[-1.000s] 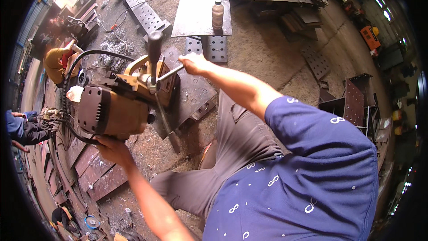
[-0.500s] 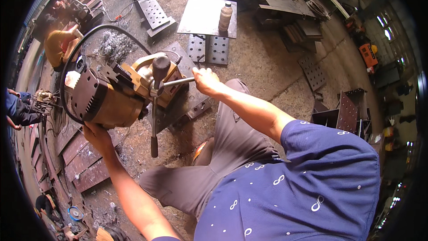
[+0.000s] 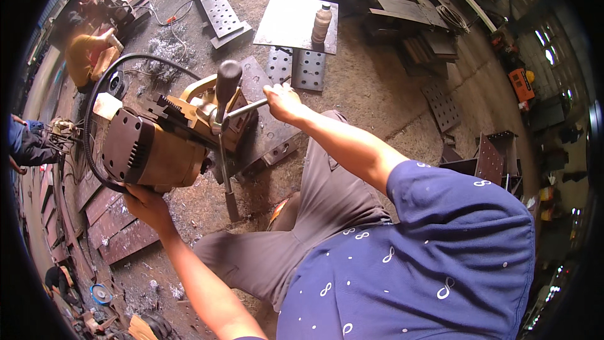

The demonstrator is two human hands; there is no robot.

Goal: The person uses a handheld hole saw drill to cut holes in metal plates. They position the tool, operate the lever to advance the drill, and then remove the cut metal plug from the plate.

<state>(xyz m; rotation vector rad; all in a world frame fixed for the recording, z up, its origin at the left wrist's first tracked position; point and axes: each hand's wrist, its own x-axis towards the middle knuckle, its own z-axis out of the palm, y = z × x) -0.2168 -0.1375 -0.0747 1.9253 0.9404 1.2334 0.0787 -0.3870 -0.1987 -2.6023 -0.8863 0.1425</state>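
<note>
Both hands at a tan-and-black metal drilling machine (image 3: pixel 154 154)
In the head view, it stands over a flat grey-brown steel plate (image 3: pixel 275 129); the right hand (image 3: pixel 284 102) is curled round a silver metal rod (image 3: pixel 246 109), the left hand (image 3: pixel 150 206) touches the housing's lower edge, its finger closure hidden. Best, I judge: brace steadily left, turn smoothly right, forearms clear of the other spokes.

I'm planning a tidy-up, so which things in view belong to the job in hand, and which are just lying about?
Seemingly in use:
tan and black machine, left hand against it
its lever, gripped by the right hand
steel plate beneath it

Seemingly lying about:
metal shavings
blue-rimmed disc
orange box
</note>
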